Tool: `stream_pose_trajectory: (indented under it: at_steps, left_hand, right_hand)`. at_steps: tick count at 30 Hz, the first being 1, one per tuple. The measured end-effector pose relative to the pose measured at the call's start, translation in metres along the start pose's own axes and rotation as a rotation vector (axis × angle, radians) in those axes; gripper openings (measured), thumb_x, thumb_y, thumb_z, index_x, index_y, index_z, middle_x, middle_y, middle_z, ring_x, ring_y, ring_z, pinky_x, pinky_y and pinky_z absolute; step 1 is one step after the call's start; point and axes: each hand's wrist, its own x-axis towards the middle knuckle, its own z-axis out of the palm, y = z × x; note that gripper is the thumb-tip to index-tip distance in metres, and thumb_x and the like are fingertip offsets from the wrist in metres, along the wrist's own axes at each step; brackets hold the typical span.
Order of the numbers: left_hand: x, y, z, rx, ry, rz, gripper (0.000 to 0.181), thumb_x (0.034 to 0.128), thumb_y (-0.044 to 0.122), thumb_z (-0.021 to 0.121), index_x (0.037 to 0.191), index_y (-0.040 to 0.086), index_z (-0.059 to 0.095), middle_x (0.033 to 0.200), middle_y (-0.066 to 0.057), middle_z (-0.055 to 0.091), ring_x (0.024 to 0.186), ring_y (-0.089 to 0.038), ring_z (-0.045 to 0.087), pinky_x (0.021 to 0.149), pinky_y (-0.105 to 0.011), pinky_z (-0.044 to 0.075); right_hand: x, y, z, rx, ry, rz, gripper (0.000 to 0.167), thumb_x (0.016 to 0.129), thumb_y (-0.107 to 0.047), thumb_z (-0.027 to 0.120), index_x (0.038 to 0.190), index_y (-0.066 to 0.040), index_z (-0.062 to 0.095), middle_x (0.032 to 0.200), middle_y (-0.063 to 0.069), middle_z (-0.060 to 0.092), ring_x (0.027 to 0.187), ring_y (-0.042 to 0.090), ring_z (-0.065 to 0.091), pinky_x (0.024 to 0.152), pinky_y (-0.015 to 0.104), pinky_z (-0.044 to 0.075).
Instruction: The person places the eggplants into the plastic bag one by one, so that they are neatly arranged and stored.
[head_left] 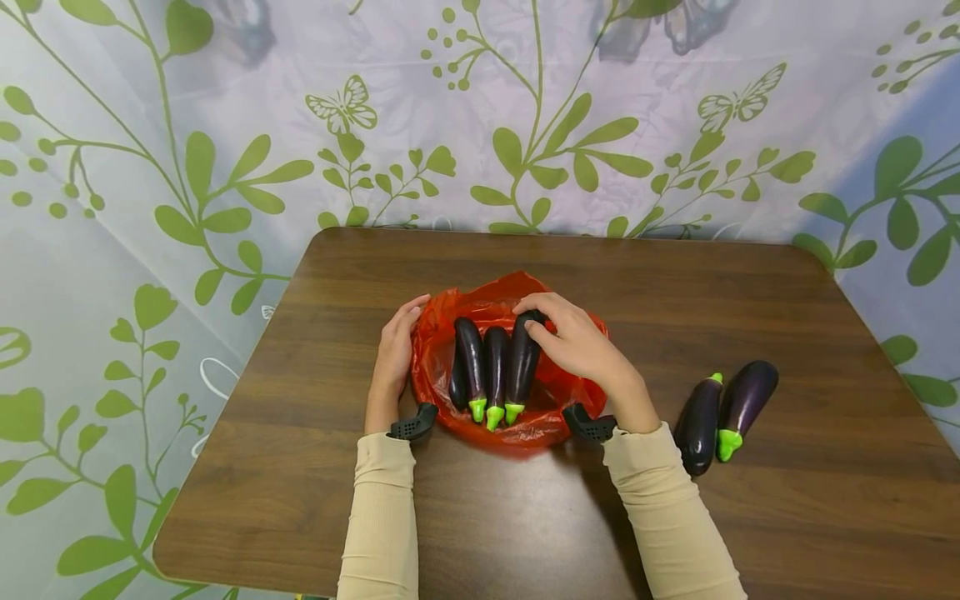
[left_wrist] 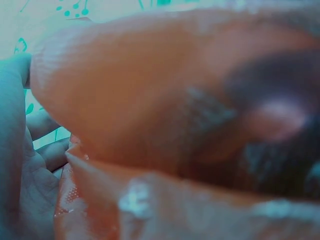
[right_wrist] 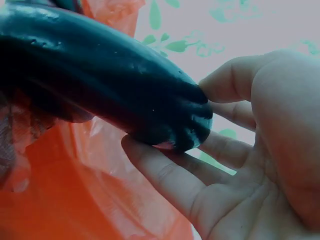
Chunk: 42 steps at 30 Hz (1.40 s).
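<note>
A red plastic bag (head_left: 435, 367) lies spread with its mouth wide on the table, and several dark purple eggplants (head_left: 471, 354) with green stem ends toward the person are in it. My right hand (head_left: 573, 337) pinches the rounded far end of the rightmost eggplant (head_left: 522, 367) between thumb and fingers. The right wrist view shows this grip on the eggplant (right_wrist: 125, 85) closely. Against the bag's left side rests my left hand (head_left: 393, 350), its fingers fairly straight along the outside. In the left wrist view, red plastic (left_wrist: 125, 90) blurs most of the picture.
To the right of the bag, two more eggplants lie side by side on the brown wooden table (head_left: 300, 483): one (head_left: 699, 425) with its stem pointing away, the other (head_left: 747, 404) with its stem toward the person. A leaf-patterned cloth (head_left: 420, 100) hangs behind the table.
</note>
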Motion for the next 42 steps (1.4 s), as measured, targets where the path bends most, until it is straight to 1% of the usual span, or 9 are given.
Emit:
stream_pose_trajectory:
  at_steps: [4, 6, 11, 16, 23, 29, 36, 42]
  left_hand:
    - [0.000, 0.001, 0.001, -0.006, -0.001, -0.001, 0.045, 0.1096, 0.039, 0.042, 0.144, 0.018, 0.060, 0.142, -0.009, 0.061, 0.126, -0.025, 0.060, 0.112, -0.043, 0.046]
    - [0.000, 0.001, 0.001, -0.013, -0.002, 0.001, 0.044, 0.1096, 0.039, 0.042, 0.144, 0.017, 0.060, 0.142, -0.009, 0.062, 0.125, -0.026, 0.060, 0.111, -0.043, 0.047]
    - [-0.001, 0.001, 0.001, -0.013, 0.002, 0.007, 0.043, 0.1096, 0.038, 0.042, 0.143, 0.017, 0.060, 0.141, -0.008, 0.062, 0.123, -0.025, 0.061, 0.111, -0.043, 0.048]
    - [-0.001, 0.000, 0.001, -0.011, 0.009, 0.006, 0.043, 0.1092, 0.037, 0.043, 0.142, 0.018, 0.061, 0.140, -0.007, 0.063, 0.125, -0.024, 0.060, 0.113, -0.043, 0.046]
    - [-0.001, 0.001, 0.002, -0.024, 0.002, 0.003, 0.043, 0.1097, 0.036, 0.042, 0.144, 0.016, 0.060, 0.142, -0.008, 0.061, 0.125, -0.024, 0.060, 0.112, -0.042, 0.046]
    - [-0.001, 0.001, 0.001, -0.022, -0.004, 0.003, 0.045, 0.1101, 0.037, 0.042, 0.145, 0.014, 0.059, 0.144, -0.010, 0.060, 0.126, -0.025, 0.059, 0.112, -0.040, 0.046]
    - [-0.001, 0.002, 0.002, -0.020, 0.002, 0.009, 0.043, 0.1098, 0.036, 0.042, 0.144, 0.016, 0.060, 0.142, -0.008, 0.061, 0.126, -0.024, 0.060, 0.112, -0.043, 0.046]
    - [-0.002, 0.003, 0.001, -0.019, -0.001, 0.008, 0.043, 0.1100, 0.036, 0.042, 0.144, 0.016, 0.060, 0.142, -0.008, 0.061, 0.126, -0.024, 0.060, 0.113, -0.044, 0.045]
  right_hand:
    - [0.001, 0.004, 0.002, 0.008, 0.000, 0.008, 0.030, 0.104, -0.018, 0.057, 0.134, -0.012, 0.062, 0.141, 0.008, 0.059, 0.134, 0.030, 0.052, 0.114, 0.054, 0.041]
    - [0.002, 0.006, 0.002, 0.015, -0.004, 0.012, 0.031, 0.105, -0.022, 0.058, 0.134, -0.012, 0.062, 0.142, 0.008, 0.059, 0.135, 0.030, 0.052, 0.114, 0.054, 0.041]
    - [0.003, 0.010, 0.005, 0.021, -0.021, 0.004, 0.036, 0.102, -0.033, 0.066, 0.133, -0.016, 0.062, 0.142, 0.005, 0.058, 0.136, 0.028, 0.051, 0.115, 0.053, 0.042]
    - [0.004, 0.013, 0.008, 0.023, -0.026, -0.008, 0.037, 0.100, -0.031, 0.069, 0.133, -0.015, 0.062, 0.141, 0.005, 0.058, 0.136, 0.028, 0.052, 0.114, 0.052, 0.043]
    - [0.004, 0.016, 0.012, -0.002, -0.034, -0.023, 0.036, 0.100, -0.024, 0.069, 0.130, -0.006, 0.062, 0.140, 0.011, 0.059, 0.137, 0.031, 0.052, 0.116, 0.053, 0.040]
    - [0.006, 0.021, 0.016, -0.004, -0.041, -0.026, 0.036, 0.101, -0.024, 0.068, 0.130, -0.005, 0.062, 0.141, 0.012, 0.059, 0.137, 0.031, 0.051, 0.117, 0.053, 0.039]
    - [0.008, 0.026, 0.020, -0.002, -0.043, -0.008, 0.033, 0.101, -0.025, 0.067, 0.129, -0.008, 0.063, 0.141, 0.011, 0.059, 0.137, 0.031, 0.051, 0.116, 0.053, 0.040]
    - [0.009, 0.029, 0.023, -0.004, -0.048, -0.003, 0.033, 0.103, -0.024, 0.065, 0.130, -0.007, 0.063, 0.139, 0.011, 0.060, 0.134, 0.031, 0.053, 0.114, 0.053, 0.042]
